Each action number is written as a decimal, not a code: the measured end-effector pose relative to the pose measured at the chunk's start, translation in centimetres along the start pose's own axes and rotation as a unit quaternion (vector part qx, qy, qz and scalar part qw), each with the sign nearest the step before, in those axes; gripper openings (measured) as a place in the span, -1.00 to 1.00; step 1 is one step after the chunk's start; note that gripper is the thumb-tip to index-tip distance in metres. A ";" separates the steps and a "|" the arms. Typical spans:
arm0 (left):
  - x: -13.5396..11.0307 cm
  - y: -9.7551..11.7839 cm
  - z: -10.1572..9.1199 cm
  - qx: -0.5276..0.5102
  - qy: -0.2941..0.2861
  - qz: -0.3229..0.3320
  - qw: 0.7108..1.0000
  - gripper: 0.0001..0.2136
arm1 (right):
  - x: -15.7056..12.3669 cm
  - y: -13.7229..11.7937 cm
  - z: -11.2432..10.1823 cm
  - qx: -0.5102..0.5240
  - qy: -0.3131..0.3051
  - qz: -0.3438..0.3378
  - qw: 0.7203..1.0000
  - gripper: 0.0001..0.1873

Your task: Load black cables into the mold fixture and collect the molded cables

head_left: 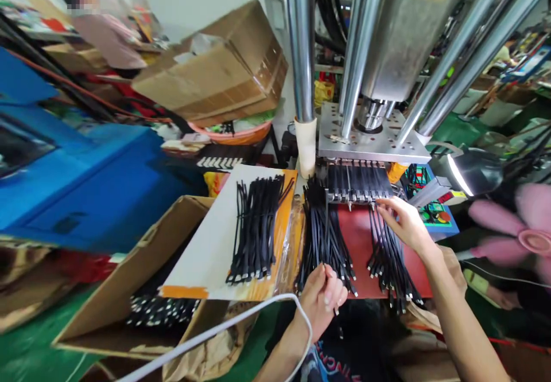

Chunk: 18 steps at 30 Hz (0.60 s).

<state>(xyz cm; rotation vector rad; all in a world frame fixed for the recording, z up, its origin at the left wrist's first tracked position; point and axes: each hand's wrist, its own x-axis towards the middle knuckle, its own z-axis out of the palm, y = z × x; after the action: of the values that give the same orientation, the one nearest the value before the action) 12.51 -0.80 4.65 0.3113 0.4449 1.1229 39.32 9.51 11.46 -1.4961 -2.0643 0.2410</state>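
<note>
My left hand [322, 297] is closed in a pinch on thin black cables near the lower end of a black cable bundle [323, 238] lying on a red mat [359, 238]. My right hand [404, 221] reaches up to the mould fixture [357, 182] under the press, fingers curled on cable ends at its front edge. A second bundle of black cables [387, 256] hangs from that fixture below my right hand. Another pile of black cables [256, 230] rests on a white and orange board [210, 256] to the left.
A metal press with chrome columns [301, 43] stands above the fixture. An open cardboard box [142, 290] holding cables sits at lower left, a blue machine [86, 181] further left. A lamp [465, 171] and pink fan [525, 233] are at right. Another person [107, 38] stands far left.
</note>
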 end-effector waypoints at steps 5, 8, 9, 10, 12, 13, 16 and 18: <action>-3.6 9.3 -3.0 -0.010 0.049 0.142 0.989 -0.70 | 5.5 1.1 2.2 -0.057 -0.046 -0.079 0.994 -0.59; -6.5 14.7 -5.7 -0.060 0.165 0.282 0.943 -0.87 | 6.5 1.2 2.8 -0.084 -0.064 -0.097 0.990 -0.57; -7.0 15.5 -6.4 -0.086 0.195 0.304 0.929 -0.87 | 6.7 1.3 2.9 -0.096 -0.068 -0.105 0.987 -0.56; -7.2 15.6 -6.9 -0.112 0.212 0.310 0.920 -0.85 | 6.8 1.3 2.9 -0.108 -0.072 -0.116 0.985 -0.56; -6.7 14.3 -7.6 -0.167 0.203 0.290 0.920 -0.84 | 6.9 1.6 3.0 -0.131 -0.075 -0.141 0.978 -0.56; -6.1 13.1 -7.7 -0.193 0.184 0.269 0.926 -0.82 | 6.9 1.7 3.0 -0.139 -0.072 -0.150 0.976 -0.57; -3.9 9.6 -7.4 -0.227 0.101 0.189 0.950 -0.74 | 6.7 2.1 3.1 -0.131 -0.041 -0.155 0.978 -0.62; -3.0 8.8 -7.1 -0.207 0.055 0.154 0.965 -0.75 | 6.6 2.2 3.1 -0.119 -0.022 -0.155 0.981 -0.65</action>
<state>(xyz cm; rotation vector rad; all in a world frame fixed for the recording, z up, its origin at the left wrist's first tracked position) 0.98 0.14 3.07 -0.0527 0.2526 1.5087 38.01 16.92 10.21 -1.2824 -2.3917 -0.0984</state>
